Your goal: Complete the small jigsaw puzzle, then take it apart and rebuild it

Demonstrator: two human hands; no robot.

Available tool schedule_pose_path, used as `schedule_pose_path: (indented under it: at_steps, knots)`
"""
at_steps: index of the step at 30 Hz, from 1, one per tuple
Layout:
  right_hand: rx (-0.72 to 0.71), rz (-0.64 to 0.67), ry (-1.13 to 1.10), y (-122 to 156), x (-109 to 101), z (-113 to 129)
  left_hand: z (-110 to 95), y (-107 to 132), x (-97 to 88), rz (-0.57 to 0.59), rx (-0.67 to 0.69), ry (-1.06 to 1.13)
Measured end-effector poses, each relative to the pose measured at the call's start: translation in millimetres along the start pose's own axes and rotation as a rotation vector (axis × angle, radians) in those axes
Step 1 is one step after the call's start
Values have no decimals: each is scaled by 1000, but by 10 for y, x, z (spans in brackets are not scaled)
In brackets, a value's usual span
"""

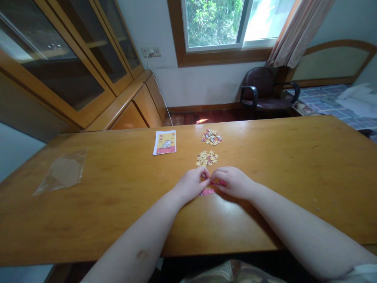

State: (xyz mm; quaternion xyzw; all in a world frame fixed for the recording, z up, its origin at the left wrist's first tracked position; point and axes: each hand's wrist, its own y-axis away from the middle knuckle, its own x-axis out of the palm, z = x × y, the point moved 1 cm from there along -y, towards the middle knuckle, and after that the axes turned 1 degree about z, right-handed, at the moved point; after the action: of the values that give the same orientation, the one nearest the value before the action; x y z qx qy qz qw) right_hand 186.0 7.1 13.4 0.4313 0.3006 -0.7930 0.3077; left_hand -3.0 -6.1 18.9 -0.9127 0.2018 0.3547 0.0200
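My left hand [192, 183] and my right hand [232, 182] meet at the fingertips just above the table, both with curled fingers. A small red puzzle piece [222, 182] shows at the fingers of my right hand, which is closed on it. My left hand is closed too, its thumb close to the right fingertips; what it pinches is hidden. Below the hands lies a short joined strip of pink puzzle pieces [207, 191], partly covered by the left hand. Just beyond the fingers is a loose pile of mostly yellow puzzle pieces [207, 158].
Farther back sits a second pile of mixed puzzle pieces [211, 137]. A picture card [165, 142] with a white animal on yellow and pink lies left of it. A clear plastic bag [65, 171] rests at the table's left. An armchair [262, 88] stands beyond the wooden table [279, 157].
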Motion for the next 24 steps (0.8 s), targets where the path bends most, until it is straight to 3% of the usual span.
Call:
schedule_pose_path:
  at_steps: [8, 12, 15, 24]
  knots:
    - [-169, 30, 185, 40, -103, 66, -1, 0, -26, 54, -23, 95]
    - [-99, 110, 162, 56, -159, 88, -45, 47, -117, 25, 94, -167]
    - [-26, 175, 114, 61, -178, 90, -60, 84, -167, 75, 143, -362]
    - [-6, 263, 91, 50, -180, 101, -45, 120, -189, 144, 120, -476]
